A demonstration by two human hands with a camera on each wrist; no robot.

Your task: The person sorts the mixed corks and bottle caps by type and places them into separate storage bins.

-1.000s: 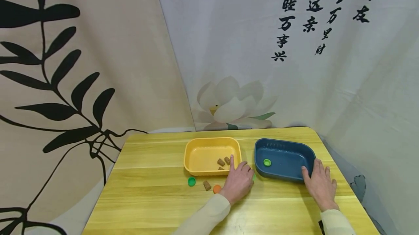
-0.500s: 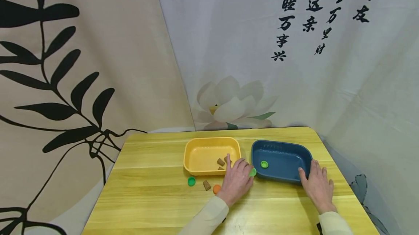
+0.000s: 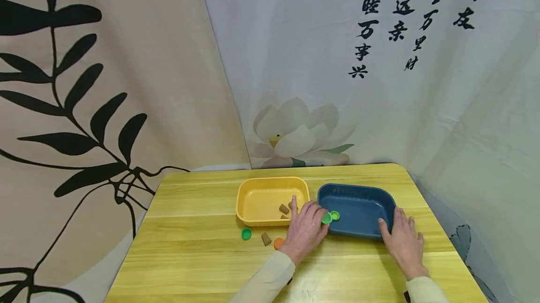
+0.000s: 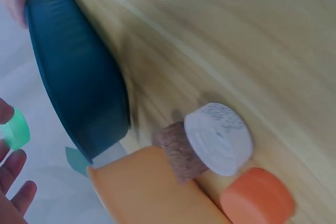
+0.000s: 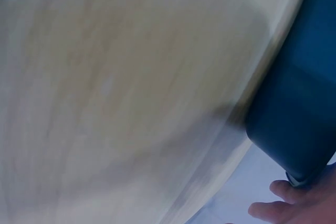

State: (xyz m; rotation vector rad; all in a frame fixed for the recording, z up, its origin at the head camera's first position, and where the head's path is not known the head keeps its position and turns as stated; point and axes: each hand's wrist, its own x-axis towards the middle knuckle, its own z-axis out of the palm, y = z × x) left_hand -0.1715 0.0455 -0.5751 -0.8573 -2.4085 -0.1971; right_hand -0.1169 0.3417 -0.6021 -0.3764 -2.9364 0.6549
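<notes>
My left hand (image 3: 304, 231) pinches a light green bottle cap (image 3: 326, 218) at the near left corner of the blue tray (image 3: 360, 204). In the left wrist view, fingertips hold that cap at the left edge. Another green cap (image 3: 335, 215) lies inside the tray, right beside the held one. My right hand (image 3: 404, 243) grips the tray's right end, thumb at the near rim and fingers along the outer side. The right wrist view shows only part of this hand at the tray's corner.
A yellow tray (image 3: 263, 195) holding several brown corks (image 3: 284, 209) stands left of the blue tray. In front lie a dark green cap (image 3: 246, 233), a cork (image 3: 266, 239) and an orange cap (image 3: 279, 244). The left wrist view shows a white cap (image 4: 219, 139).
The blue tray has slid left along with my right hand, coming close to the yellow tray. My left hand has raised its green cap from the table to the blue tray's edge.
</notes>
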